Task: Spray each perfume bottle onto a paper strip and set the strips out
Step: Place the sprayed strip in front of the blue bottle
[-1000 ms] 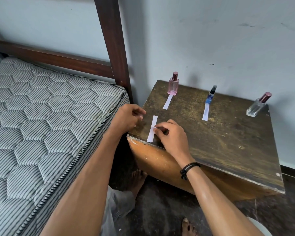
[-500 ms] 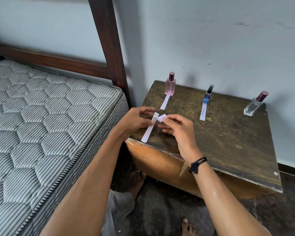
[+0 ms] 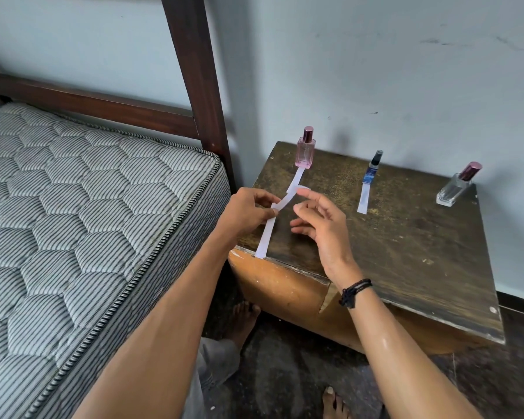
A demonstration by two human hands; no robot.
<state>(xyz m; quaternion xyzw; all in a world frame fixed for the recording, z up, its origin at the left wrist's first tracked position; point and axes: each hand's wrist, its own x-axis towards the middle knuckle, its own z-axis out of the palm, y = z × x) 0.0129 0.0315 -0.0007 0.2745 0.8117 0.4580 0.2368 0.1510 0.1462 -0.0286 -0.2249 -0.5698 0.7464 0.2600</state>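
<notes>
pink bottle [image 3: 305, 149], first strip [image 3: 297, 179] laid. blue bottle [image 3: 373, 170], second strip [image 3: 364, 199] laid. clear bottle [image 3: 454, 189]: none yet. third strip [image 3: 266, 234]: over table [image 3: 406, 252], left corner, pinched by left hand [image 3: 245, 213]; right hand [image 3: 324, 225] slack, spread.

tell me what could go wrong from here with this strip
1. The held paper strip, pinched only by the left hand, bends over the laid strip before the pink perfume bottle; they could get mixed up.
2. The clear perfume bottle stands near the bedside table's right edge; a hasty reach might topple it.
</notes>
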